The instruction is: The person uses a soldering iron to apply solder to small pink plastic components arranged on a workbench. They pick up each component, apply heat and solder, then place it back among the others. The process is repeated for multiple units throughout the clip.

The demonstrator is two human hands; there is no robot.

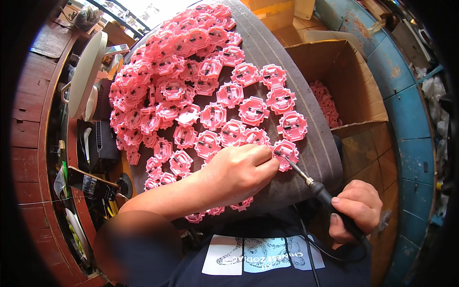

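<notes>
Head view: A grey ribbed work pad (282, 62) runs from the upper centre of the frame to the lower centre. It is covered by a large heap of pink toothed round plastic parts with small dark inserts (181, 81), piled thickly at upper left and laid out singly toward the centre right.

The left hand (236, 173) is seen at lower centre, fingers closed together; something thin appears to be pinched at the fingertips, though this cannot be confirmed. The fingertips are set against one pink toothed part (286, 154) at the right edge of the pad.

The right hand (356, 209), at lower right, is closed around the black handle of a soldering iron (319, 190). The metal tip is laid on the same pink part.

An open brown cardboard box (344, 71) holding more pink pieces is placed at upper right. A black rectangular device (98, 143) is placed at the left.
</notes>
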